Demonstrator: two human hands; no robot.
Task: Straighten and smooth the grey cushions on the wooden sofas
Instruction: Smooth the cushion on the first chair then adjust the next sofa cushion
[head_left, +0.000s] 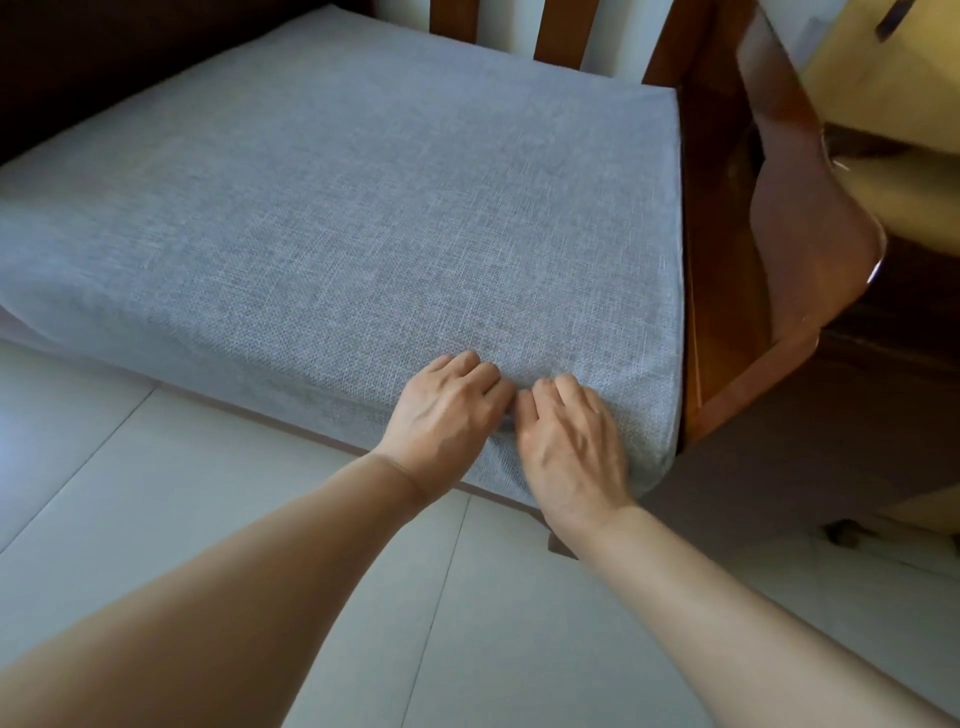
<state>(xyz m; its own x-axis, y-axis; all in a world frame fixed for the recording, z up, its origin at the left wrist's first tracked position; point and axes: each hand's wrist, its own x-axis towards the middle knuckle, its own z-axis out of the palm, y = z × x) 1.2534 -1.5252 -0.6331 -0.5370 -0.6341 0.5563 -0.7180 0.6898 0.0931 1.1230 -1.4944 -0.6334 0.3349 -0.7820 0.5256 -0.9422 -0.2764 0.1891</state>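
1. I see one grey cushion (363, 208) lying flat on the seat of a wooden sofa (769, 291), filling the seat from the slatted back down to the front edge.
2. Its right side sits just beside the curved wooden armrest; a narrow dark gap runs between them.
3. Both hands are at the cushion's near front edge, close to its right front corner, side by side and touching at the thumbs.
4. Left hand (447, 415): grip curled, knuckles up, fingertips dug into the weave on the top face, the palm over the front edge.
5. Right hand (571, 441): same pose, fingers curled and bunching the fabric, a small ridge of cloth raised between the two hands.
6. I cannot tell how much cloth each hand actually holds; the fingertips are hidden under the knuckles.
7. The top of the cushion reads smooth elsewhere.
8. Pale floor tiles (182, 493) lie below the forearms.
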